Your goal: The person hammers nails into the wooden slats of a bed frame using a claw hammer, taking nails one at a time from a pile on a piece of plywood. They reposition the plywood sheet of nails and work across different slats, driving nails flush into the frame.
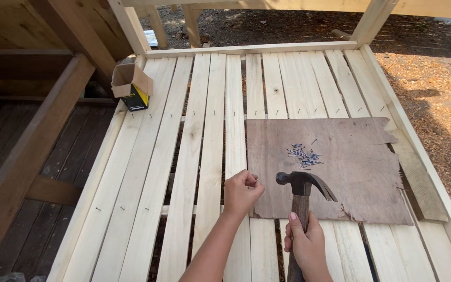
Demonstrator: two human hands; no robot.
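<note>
**Hammer raised over a slatted frame, nails close by**

The claw hammer stands nearly upright just in front of the person, its dark metal head level with the near edge of a brown plywood sheet and its wooden handle running down towards the bottom of the view. The right hand is wrapped tightly around that handle, fingers fully curled, thumb lying up along the wood. Just to the left of the hammer head, the left hand is closed into a loose fist with the fingertips pinched together; a thin dark sliver shows at the knuckles, too small to make out. This hand hovers over the pale slats at the sheet's near left corner.

A small heap of loose nails lies on the plywood sheet, a little beyond the hammer head. The sheet itself rests flat across the right half of a frame of pale wooden slats, its right edge ragged and torn. Short nails already dot the slats in two cross rows. At the far left corner of the frame sits an open cardboard box, flaps up, yellow and black below. Dark wooden decking lies to the left, and bare ground with sawdust to the right.
</note>
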